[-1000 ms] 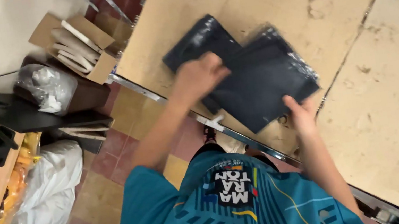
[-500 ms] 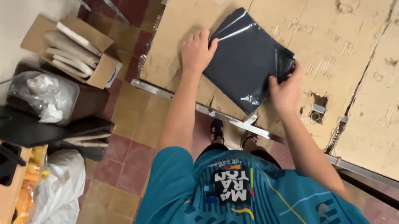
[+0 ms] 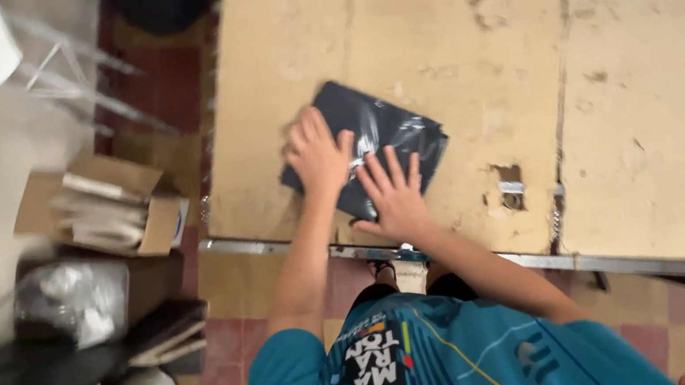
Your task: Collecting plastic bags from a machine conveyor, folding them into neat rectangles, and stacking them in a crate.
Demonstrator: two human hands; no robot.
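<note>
Now, from the head camera, your left hand (image 3: 317, 153) and right hand (image 3: 394, 192) press flat, fingers spread, side by side on the black plastic package (image 3: 371, 139), which lies on the worn table (image 3: 465, 50) near its front metal edge.

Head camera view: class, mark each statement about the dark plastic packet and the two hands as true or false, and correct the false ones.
1. Both hands lie flat on the dark plastic packet. True: the left hand and right hand press on it, palms down.
2. The packet lies on the floor. False: it lies on the worn brown table.
3. An open cardboard box stands on the floor left of the table. True.
4. The right hand holds scissors. False: it holds nothing, fingers spread.
5. The table surface is smooth. False: it is scuffed, with a hole near the packet.
</note>
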